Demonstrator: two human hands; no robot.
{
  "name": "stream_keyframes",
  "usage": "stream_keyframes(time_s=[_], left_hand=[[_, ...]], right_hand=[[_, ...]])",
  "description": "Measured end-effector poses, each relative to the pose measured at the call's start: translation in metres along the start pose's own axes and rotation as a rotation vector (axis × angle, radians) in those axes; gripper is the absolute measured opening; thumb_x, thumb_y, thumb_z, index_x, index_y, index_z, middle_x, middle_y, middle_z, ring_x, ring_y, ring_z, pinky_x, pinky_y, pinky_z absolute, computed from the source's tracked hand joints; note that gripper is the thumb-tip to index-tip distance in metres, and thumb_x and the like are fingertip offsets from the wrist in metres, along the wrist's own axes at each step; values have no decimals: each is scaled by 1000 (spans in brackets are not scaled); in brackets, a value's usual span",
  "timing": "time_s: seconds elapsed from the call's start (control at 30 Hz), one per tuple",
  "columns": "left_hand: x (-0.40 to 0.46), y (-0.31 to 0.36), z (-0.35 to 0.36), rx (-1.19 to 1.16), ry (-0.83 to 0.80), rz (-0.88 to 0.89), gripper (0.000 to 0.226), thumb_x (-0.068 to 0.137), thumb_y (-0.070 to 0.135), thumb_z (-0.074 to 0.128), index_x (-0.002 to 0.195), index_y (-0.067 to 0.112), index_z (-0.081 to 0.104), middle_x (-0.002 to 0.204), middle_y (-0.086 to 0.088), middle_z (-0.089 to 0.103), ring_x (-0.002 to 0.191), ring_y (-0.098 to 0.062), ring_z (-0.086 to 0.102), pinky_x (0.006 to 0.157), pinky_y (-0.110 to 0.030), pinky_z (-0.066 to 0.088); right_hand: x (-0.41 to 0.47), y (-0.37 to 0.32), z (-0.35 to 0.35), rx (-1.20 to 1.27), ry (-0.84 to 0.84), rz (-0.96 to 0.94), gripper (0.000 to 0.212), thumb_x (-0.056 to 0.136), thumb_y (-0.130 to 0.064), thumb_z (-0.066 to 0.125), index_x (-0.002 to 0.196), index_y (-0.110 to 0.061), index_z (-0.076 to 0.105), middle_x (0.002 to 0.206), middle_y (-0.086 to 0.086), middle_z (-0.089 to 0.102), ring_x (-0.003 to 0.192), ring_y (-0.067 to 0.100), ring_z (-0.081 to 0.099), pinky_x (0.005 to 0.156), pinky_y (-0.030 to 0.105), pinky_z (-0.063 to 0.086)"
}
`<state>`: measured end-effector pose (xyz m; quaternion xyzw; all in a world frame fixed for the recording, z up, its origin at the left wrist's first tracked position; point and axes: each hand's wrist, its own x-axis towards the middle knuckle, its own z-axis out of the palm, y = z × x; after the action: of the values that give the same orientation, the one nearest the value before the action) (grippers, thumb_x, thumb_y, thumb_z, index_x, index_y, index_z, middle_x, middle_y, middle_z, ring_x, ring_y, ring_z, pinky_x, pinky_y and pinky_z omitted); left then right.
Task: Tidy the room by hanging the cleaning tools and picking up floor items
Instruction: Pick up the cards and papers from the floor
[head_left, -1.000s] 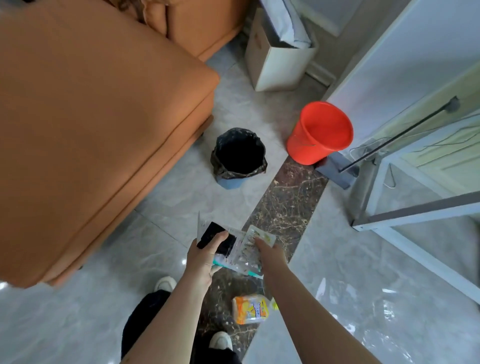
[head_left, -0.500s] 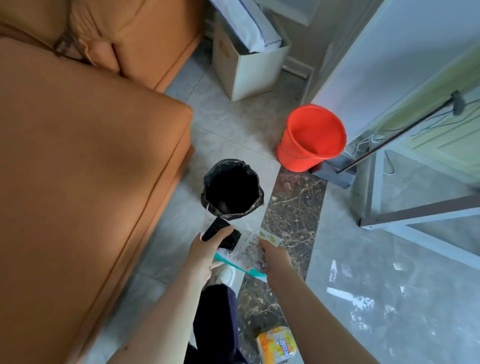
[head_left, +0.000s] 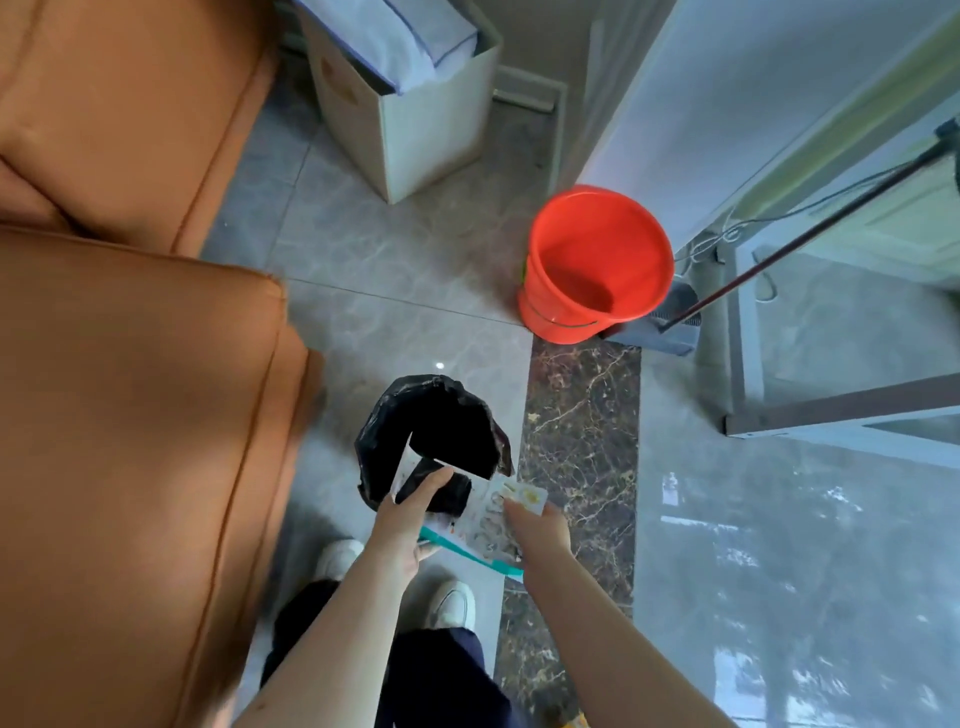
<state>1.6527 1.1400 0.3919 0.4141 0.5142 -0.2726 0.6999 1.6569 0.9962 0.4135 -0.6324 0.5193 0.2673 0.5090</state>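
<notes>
I hold a flat clear plastic packet (head_left: 480, 519) with a teal strip and a dark patch, right over the near rim of a small bin lined with a black bag (head_left: 441, 426). My left hand (head_left: 405, 525) grips the packet's left side, thumb on the dark patch. My right hand (head_left: 535, 525) pinches its right corner. A mop with a grey head (head_left: 660, 332) lies on the floor at the right, its dark handle (head_left: 810, 228) slanting up to the right.
An orange sofa (head_left: 130, 364) fills the left. A red bucket (head_left: 597, 260) stands beyond the bin, next to the mop head. A white box with bedding (head_left: 415, 109) sits at the back. A white frame (head_left: 831, 421) stands right. My feet are below the bin.
I have stepped forward to the bin; the packet, held by both hands, has gone from well short of the bin to over its rim. The yellow packet on the floor has dropped out of view.
</notes>
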Motion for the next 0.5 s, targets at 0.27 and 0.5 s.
stream_keyframes(time_s=[0.27,0.5], left_hand=[[77,31,10,27,105,-117,82,67,28,82,136,16,40,129,-14,53,96,-27,56,75,-39,51],[111,46,9,222,162,-177,68,84,39,65,139,9,39,142,-15,41,127,-30,45,97,-41,43]], right_hand=[[37,-12,46,14,132,8,38,88,-21,58,124,-8,55,95,6,65,74,19,60,69,33,53],[48,-29,83,-73,75,40,29,89,-13,51,117,-6,56,89,1,59,80,19,57,78,36,53]])
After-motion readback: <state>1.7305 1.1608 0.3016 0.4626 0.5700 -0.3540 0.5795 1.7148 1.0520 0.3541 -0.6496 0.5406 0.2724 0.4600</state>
